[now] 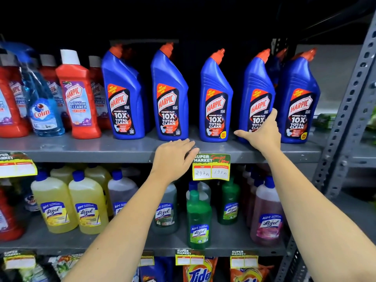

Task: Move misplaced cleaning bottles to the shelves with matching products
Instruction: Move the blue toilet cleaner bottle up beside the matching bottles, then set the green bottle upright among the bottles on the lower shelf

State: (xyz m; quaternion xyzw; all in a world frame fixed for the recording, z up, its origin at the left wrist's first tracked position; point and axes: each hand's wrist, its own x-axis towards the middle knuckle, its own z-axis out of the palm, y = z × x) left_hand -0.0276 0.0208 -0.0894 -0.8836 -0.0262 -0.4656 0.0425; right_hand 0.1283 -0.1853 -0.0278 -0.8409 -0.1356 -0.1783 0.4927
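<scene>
Your right hand is on the fourth blue Harpic bottle from the left on the upper shelf: thumb out to the left at its base, fingers up its right side, grip half-closed around the lower label. The bottle stands upright near the shelf's front edge, between two other blue Harpic bottles. Your left hand lies flat on the shelf's front edge, fingers together, grip open and holding nothing, just left of the yellow price tag. A blue Colin spray bottle stands far left among the red Harpic bathroom cleaners. Lizol bottles in yellow, green and pink fill the lower shelf.
</scene>
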